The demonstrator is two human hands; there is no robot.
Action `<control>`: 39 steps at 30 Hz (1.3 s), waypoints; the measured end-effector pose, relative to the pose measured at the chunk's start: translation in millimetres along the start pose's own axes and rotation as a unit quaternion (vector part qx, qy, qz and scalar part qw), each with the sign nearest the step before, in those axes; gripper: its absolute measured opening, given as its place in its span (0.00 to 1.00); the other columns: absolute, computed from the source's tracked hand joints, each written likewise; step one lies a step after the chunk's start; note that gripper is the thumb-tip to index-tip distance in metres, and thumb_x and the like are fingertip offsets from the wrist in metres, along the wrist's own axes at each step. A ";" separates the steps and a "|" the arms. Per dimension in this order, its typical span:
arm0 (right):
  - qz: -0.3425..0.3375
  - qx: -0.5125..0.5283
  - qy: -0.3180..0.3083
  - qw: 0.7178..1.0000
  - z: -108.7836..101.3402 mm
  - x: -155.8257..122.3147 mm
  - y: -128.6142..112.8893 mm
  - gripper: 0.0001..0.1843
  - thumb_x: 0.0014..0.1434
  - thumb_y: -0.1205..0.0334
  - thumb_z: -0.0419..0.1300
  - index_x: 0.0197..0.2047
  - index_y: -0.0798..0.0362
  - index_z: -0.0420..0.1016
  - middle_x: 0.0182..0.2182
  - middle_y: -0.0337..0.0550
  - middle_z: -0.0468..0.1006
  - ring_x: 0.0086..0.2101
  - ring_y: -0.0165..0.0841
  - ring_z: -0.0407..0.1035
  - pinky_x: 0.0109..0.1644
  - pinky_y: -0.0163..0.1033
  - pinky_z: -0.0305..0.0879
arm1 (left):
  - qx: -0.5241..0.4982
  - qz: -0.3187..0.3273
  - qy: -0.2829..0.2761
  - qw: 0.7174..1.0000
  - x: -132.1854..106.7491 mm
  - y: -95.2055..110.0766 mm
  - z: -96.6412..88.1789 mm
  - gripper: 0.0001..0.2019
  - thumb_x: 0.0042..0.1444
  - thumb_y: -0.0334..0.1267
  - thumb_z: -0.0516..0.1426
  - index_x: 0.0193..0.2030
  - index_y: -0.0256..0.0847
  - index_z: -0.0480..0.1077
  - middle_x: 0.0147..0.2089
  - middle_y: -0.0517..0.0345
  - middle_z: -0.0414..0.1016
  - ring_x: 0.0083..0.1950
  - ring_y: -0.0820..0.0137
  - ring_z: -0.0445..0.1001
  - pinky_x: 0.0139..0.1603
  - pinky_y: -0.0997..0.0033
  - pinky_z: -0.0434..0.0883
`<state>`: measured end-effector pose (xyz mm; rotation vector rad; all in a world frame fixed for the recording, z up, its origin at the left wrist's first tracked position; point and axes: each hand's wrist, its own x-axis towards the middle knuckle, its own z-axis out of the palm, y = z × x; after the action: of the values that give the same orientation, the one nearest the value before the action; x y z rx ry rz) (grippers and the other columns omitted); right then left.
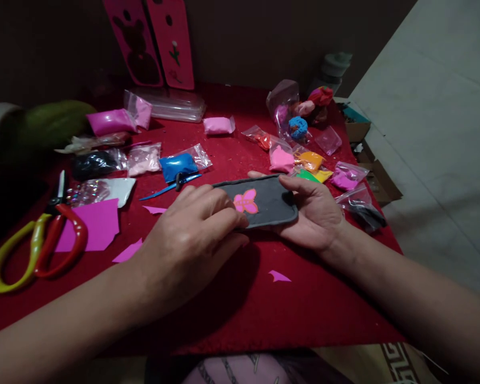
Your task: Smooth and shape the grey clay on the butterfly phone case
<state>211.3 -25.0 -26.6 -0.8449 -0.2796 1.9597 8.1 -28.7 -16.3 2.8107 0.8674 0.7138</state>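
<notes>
A grey-covered phone case [271,198] with a raised rim is held over the red-covered table. A pink butterfly with orange outlines [246,202] lies on its face. My right hand [314,213] grips the case's right end, thumb on top and fingers underneath. Over the left part of the case, my left hand [196,234] is closed, its curled fingertips at the near edge beside the butterfly. The left end of the case is hidden behind this hand.
Scissors [58,213] and cut pink sheet [92,226] lie left. Clay packets, like the blue packet [179,166], spread across the red cloth [224,325]. Two decorated phone cases [172,50] stand at the back. A blue tool [170,186] lies beyond my left hand.
</notes>
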 end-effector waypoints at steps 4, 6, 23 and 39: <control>-0.011 -0.007 -0.003 1.000 1.1 -0.4 0.5 0.17 0.56 0.63 0.54 0.47 0.58 0.76 0.38 0.49 0.81 0.42 0.39 0.74 0.49 0.48 0.69 | 0.037 0.030 0.005 0.999 5.5 0.9 4.7 0.06 0.61 0.33 0.55 0.37 0.37 0.73 0.36 0.50 0.72 0.38 0.61 0.68 0.40 0.58 0.64; -0.014 -0.013 -0.010 1.000 1.2 -0.8 0.4 0.18 0.56 0.63 0.54 0.47 0.58 0.76 0.38 0.49 0.82 0.40 0.38 0.74 0.48 0.47 0.70 | 0.051 0.038 0.013 0.998 7.3 1.5 6.9 0.06 0.62 0.33 0.54 0.36 0.37 0.73 0.35 0.51 0.72 0.37 0.62 0.68 0.39 0.60 0.64; -0.020 -0.012 -0.041 0.999 -4.1 1.3 2.1 0.11 0.53 0.65 0.55 0.38 0.56 0.77 0.29 0.44 0.80 0.35 0.38 0.75 0.50 0.52 0.70 | 0.055 0.056 0.028 0.997 10.7 1.2 14.9 0.07 0.60 0.31 0.55 0.32 0.35 0.72 0.32 0.51 0.72 0.35 0.61 0.68 0.38 0.59 0.65; -0.031 -0.004 -0.043 0.999 -1.4 0.8 4.5 0.13 0.53 0.67 0.54 0.38 0.58 0.77 0.30 0.45 0.81 0.33 0.37 0.75 0.47 0.49 0.72 | 0.016 0.040 0.021 0.999 13.7 4.4 17.3 0.09 0.62 0.32 0.54 0.32 0.36 0.73 0.30 0.52 0.70 0.34 0.61 0.67 0.37 0.60 0.64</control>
<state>208.9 -26.9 -30.3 -0.7486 -0.3614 1.9404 28.3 -24.2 -25.0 2.8822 0.7841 0.7796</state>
